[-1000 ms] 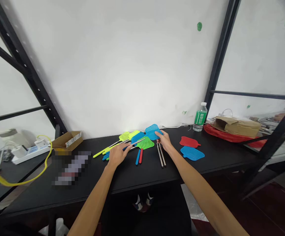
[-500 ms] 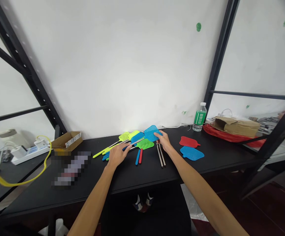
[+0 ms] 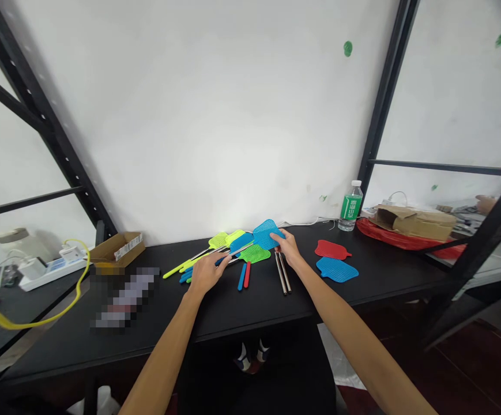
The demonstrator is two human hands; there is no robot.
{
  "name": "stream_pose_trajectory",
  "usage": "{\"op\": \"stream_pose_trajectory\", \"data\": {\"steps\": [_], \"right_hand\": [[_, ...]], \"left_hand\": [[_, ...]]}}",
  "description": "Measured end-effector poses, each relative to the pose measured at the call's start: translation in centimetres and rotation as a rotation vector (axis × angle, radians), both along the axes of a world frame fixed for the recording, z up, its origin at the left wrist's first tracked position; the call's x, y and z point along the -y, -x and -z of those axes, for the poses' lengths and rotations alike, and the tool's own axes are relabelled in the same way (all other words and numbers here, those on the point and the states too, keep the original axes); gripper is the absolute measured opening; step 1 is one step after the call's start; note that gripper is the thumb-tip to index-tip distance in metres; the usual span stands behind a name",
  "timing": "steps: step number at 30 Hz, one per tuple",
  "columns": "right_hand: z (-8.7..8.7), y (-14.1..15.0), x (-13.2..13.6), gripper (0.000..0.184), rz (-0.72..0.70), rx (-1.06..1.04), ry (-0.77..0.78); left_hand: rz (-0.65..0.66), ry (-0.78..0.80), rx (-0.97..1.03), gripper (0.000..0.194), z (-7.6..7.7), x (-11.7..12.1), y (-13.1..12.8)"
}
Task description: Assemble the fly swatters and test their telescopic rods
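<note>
A blue fly swatter is stretched between my hands. My left hand is closed around its handle end, while my right hand pinches the edge of its mesh head. Under and behind it lie several fly swatters with yellow, blue and green heads, their handles pointing left. Between my hands rest a loose blue handle and a red handle. Two bare metal rods lie below my right hand. To its right are a red swatter head and a blue swatter head.
A water bottle stands at the back right, near a cardboard box on red plastic. An open small carton, a power strip and a yellow cable are at left. Black frame posts rise at both sides.
My hands and the blue fly swatter have hardly moved. At the far right, another person's hand has come further into view.
</note>
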State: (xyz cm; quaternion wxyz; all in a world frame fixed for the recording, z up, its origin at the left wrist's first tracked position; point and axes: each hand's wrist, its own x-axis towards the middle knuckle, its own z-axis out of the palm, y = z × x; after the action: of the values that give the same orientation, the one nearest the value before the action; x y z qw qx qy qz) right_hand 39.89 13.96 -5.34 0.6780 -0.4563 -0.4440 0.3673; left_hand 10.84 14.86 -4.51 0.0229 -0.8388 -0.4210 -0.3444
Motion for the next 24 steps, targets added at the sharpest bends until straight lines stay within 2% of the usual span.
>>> {"op": "stream_pose_trajectory", "data": {"steps": [24], "right_hand": [[-0.3,-0.05,0.31,0.035,-0.003,0.059,-0.073]], "left_hand": [[-0.04,0.053,0.02,0.046,-0.23,0.29,-0.06]]}}
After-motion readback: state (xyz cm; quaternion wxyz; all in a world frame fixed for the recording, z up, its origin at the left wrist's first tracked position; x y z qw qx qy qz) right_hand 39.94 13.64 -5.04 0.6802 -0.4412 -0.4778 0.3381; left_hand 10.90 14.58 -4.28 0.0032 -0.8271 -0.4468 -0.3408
